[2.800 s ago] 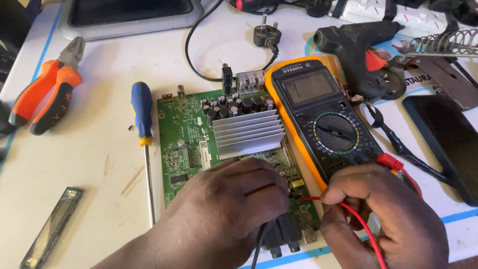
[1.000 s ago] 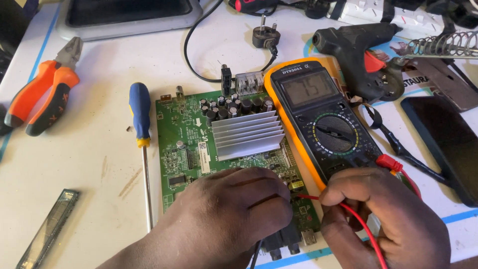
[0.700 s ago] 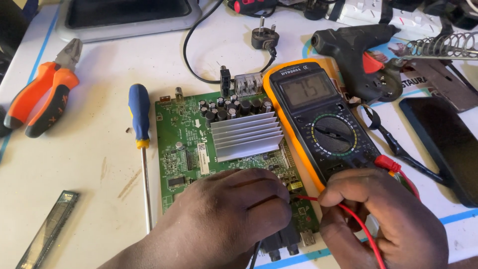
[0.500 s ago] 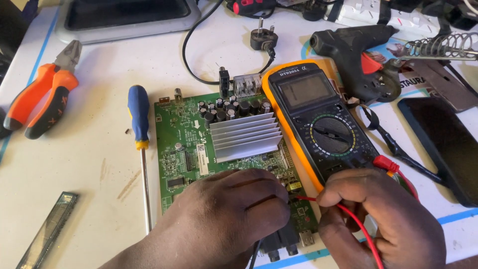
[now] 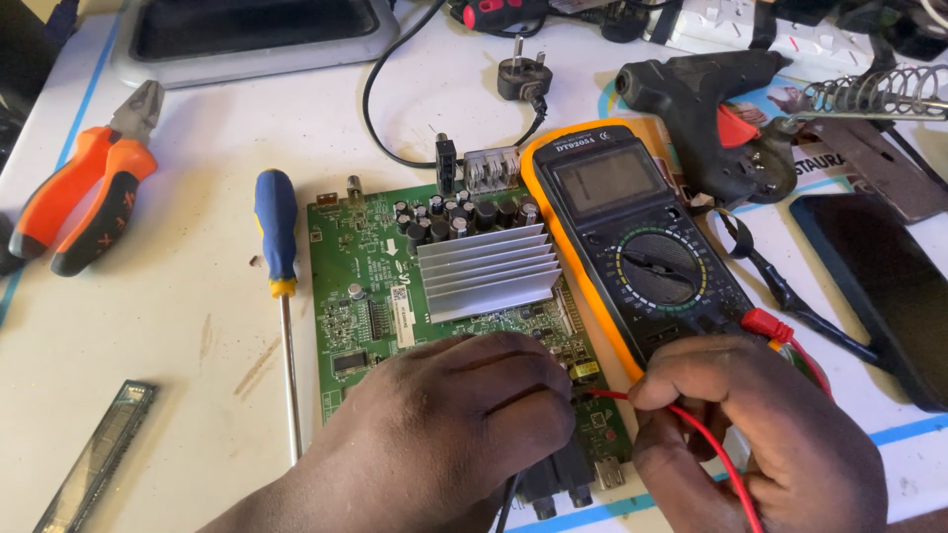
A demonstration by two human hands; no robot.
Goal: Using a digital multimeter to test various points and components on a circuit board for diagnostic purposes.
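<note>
Hands (image 5: 464, 424) probing green circuit board (image 5: 365, 286)

The scene is brightly and evenly lit by soft light. Shadows are short and faint: the screwdriver (image 5: 277, 259) and the pliers (image 5: 84, 185) cast thin dark edges on the white table (image 5: 178, 336). The ribbed heat sink (image 5: 486, 270) shines pale, and the multimeter (image 5: 632, 237) screen carries a dull grey sheen. Focus is sharp across the middle; the far right corner looks slightly softer and crowded. No motion blur shows on either hand.
</note>
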